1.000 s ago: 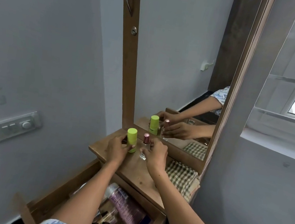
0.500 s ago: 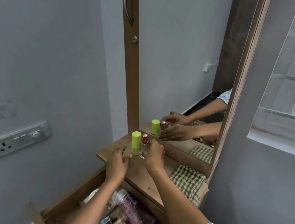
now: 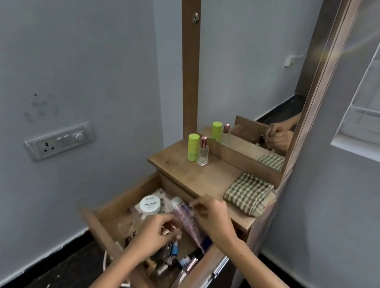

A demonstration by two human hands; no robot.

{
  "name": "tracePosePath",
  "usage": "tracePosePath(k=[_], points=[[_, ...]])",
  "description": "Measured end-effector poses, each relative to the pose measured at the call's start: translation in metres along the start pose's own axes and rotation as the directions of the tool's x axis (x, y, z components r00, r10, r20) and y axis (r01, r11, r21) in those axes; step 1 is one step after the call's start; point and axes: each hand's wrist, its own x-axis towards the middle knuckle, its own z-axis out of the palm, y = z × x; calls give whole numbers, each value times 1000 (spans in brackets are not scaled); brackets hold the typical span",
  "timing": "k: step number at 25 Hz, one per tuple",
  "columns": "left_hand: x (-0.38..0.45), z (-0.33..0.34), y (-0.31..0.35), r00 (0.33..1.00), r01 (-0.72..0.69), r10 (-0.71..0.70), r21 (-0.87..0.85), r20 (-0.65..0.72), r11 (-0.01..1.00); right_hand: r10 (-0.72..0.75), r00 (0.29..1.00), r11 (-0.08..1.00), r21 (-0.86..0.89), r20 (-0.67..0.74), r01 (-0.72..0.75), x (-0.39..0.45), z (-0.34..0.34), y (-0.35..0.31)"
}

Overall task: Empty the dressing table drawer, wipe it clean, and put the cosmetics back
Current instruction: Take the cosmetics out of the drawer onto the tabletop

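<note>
Then both hands reached into the open drawer point(image 3: 106, 208): right hand point(image 3: 213, 215) pinched the pink tube point(image 3: 186, 216); left hand point(image 3: 155, 233) curled (grip unclear).

Beyond my right hand point(image 3: 212, 215) I see a lime-green bottle point(image 3: 192, 147), a clear bottle point(image 3: 202, 155) capped rose-pink, a green-and-cream checked cloth point(image 3: 248, 193) on the brown desk point(image 3: 206, 177); by my fingers, a white-lidded jar point(image 3: 150, 205).
</note>
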Motion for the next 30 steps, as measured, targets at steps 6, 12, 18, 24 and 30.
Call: tracePosePath(k=[6,12,18,24,30], points=[[-11,20,1,932,1,-105,286,347,958,37,968,991,-135,247,-3,-40,-3,2],[-15,20,10,871,47,-151,227,467,973,58,953,988,-153,298,-12,-47,-10,10],[-19,22,11,873,108,-208,241,441,965,90,918,985,-168,386,-26,-50,-14,9],[-21,24,5,856,167,-272,263,439,950,137,849,912,-401,510,93,-53,-5,-5],[-25,25,11,891,217,-302,268,339,939,135,874,943,-330,468,31,-51,1,-1]])
